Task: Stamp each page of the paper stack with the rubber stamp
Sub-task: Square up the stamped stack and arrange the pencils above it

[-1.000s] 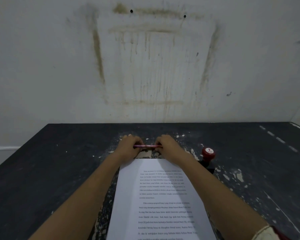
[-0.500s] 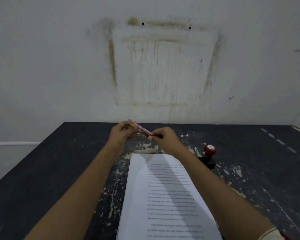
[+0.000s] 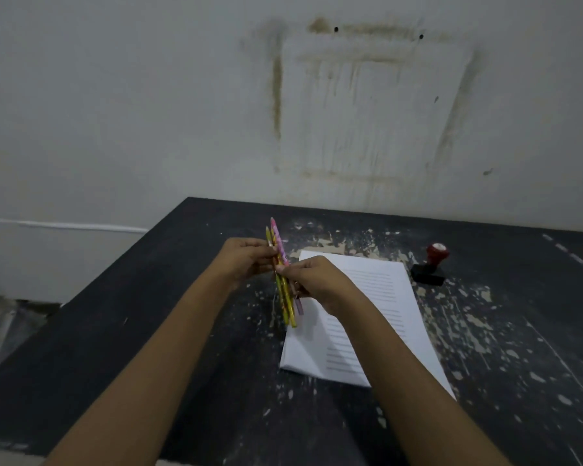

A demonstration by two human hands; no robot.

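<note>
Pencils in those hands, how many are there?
3 pencils, bunched between the left hand and right hand: one pink, two yellow beside it. Others may be hidden.

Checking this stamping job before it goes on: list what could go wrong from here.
1. The left hand and the right hand both hold coloured pencils above the table, beside the paper stack. One could slip out and mark the top page.
2. The rubber stamp stands untouched to the right of the stack and no hand is free, so stamping may stall.
3. Nothing holds the stack down, so it may shift when stamped.
</note>
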